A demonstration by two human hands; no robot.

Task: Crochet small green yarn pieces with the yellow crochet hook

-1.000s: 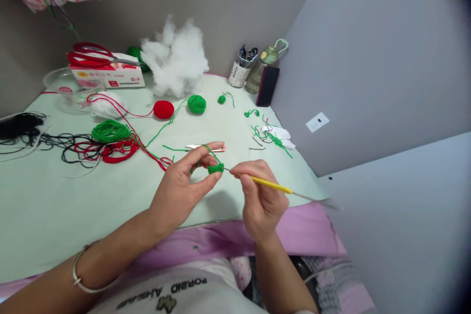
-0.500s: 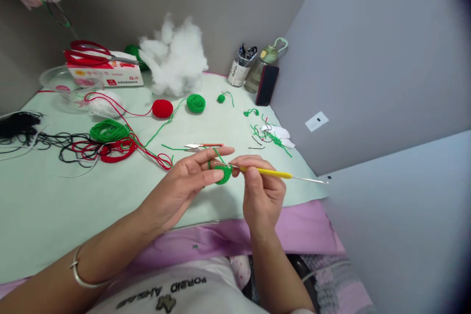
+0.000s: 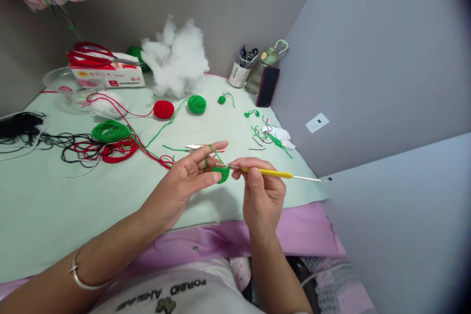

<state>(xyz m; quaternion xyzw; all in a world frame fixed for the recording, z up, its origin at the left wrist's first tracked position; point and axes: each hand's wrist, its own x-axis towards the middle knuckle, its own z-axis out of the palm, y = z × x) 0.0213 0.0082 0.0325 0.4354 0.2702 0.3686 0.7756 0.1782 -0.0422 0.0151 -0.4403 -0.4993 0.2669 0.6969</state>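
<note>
Between thumb and fingers, my left hand (image 3: 189, 174) pinches a small round green crochet piece (image 3: 222, 173). Green yarn (image 3: 215, 153) runs from that piece up over my raised left index finger and around another finger. My right hand (image 3: 263, 191) grips a crochet hook (image 3: 270, 172) by its yellow handle, like a pencil. The hook's left metal end lies at the top edge of the green piece; its other end points right. Just behind my left fingers lie thread snips (image 3: 198, 147), partly hidden by them.
Behind are a red yarn ball (image 3: 164, 109), a green yarn ball (image 3: 196, 104) and white stuffing (image 3: 178, 61). Tangled yarn (image 3: 110, 132) spreads on the left. A box with red scissors (image 3: 91, 54), a pen cup (image 3: 240, 72), a bottle (image 3: 259, 71), a phone (image 3: 268, 87) and yarn scraps (image 3: 274, 137) stand or lie around.
My left index finger has tipped down and left slightly, and the crochet piece has shifted a little left. The right hand with the hook is almost unmoved. The camera view has shifted slightly.
</note>
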